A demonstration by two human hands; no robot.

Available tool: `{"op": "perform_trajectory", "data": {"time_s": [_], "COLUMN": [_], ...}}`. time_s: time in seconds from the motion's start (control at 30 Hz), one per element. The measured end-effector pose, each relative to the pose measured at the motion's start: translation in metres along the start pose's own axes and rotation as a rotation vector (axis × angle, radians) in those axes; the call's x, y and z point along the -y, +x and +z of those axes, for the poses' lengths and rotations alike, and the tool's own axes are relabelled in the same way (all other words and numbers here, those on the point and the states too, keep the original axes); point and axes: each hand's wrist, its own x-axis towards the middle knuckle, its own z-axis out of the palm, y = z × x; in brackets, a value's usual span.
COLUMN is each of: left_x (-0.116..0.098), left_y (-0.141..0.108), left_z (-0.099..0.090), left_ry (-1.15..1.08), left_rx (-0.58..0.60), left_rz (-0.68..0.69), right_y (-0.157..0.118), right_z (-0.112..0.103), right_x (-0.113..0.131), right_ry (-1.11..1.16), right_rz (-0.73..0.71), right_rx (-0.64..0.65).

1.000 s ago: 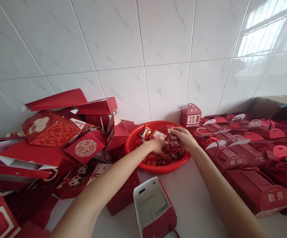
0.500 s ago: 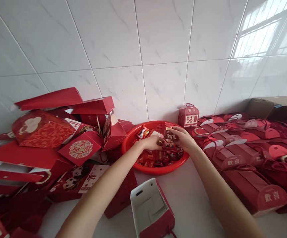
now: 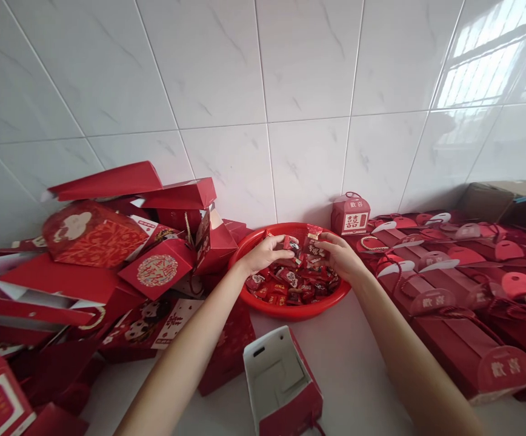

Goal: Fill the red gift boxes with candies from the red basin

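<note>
Both of my hands are over a round red plastic basket [image 3: 294, 312] full of small wrapped candies [image 3: 285, 284]. My left hand [image 3: 265, 253] pinches a dark red wrapped candy [image 3: 294, 247] between thumb and fingers. In my right hand [image 3: 340, 257] is a red packet of candy [image 3: 315, 243], held upright by its edge and printed with pale characters. Close to me, below the basket, an open red gift box [image 3: 281, 381] shows its bare white inside, with a red cord at its lower corner.
A heap of unclosed red boxes [image 3: 90, 284] leans against the tiled wall [image 3: 226, 175] at left. Rows of closed red boxes [image 3: 454, 345] fill the right side. One small box [image 3: 351, 215] stands behind the basket, and a cardboard carton [image 3: 508, 197] sits far right.
My left hand has come up from among the candies with one in its fingers. My right hand still holds its packet, now a little further right. The view has shifted slightly.
</note>
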Motion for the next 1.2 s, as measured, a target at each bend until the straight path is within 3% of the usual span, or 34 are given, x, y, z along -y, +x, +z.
{"op": "perform_trajectory", "data": {"time_s": [0.2, 0.37, 0.53, 0.6, 0.77, 0.9, 1.1, 1.2], "left_x": [-0.009, -0.038, -0.069, -0.075, -0.078, -0.078, -0.076, -0.070], "left_y": [-0.034, -0.087, -0.138, -0.153, -0.175, -0.183, -0.184, -0.180], "left_z": [0.000, 0.002, 0.019, 0.027, 0.038, 0.036, 0.040, 0.041], "left_ry": [-0.094, 0.116, 0.350, 0.428, 0.620, 0.743, 0.850, 0.873], "left_rx": [-0.031, -0.068, 0.122, 0.162, 0.084, 0.054, 0.158, 0.106], "left_rz": [0.038, 0.122, 0.106, 0.084, 0.066, 0.014, -0.102, -0.162], "right_y": [-0.007, -0.037, -0.082, -0.098, -0.127, -0.139, -0.146, -0.144], "right_z": [0.008, 0.025, 0.045, 0.052, 0.068, 0.076, 0.083, 0.085], "right_x": [0.004, 0.028, 0.052, 0.056, 0.057, 0.052, 0.043, 0.039], "right_ry": [-0.056, -0.226, -0.460, -0.582, -0.884, -1.053, -1.240, -1.307], "right_rz": [-0.023, -0.082, -0.187, -0.260, -0.402, -0.401, -0.372, -0.376], "right_rx": [0.069, 0.281, 0.539, 0.581, 0.521, 0.485, 0.466, 0.434]}}
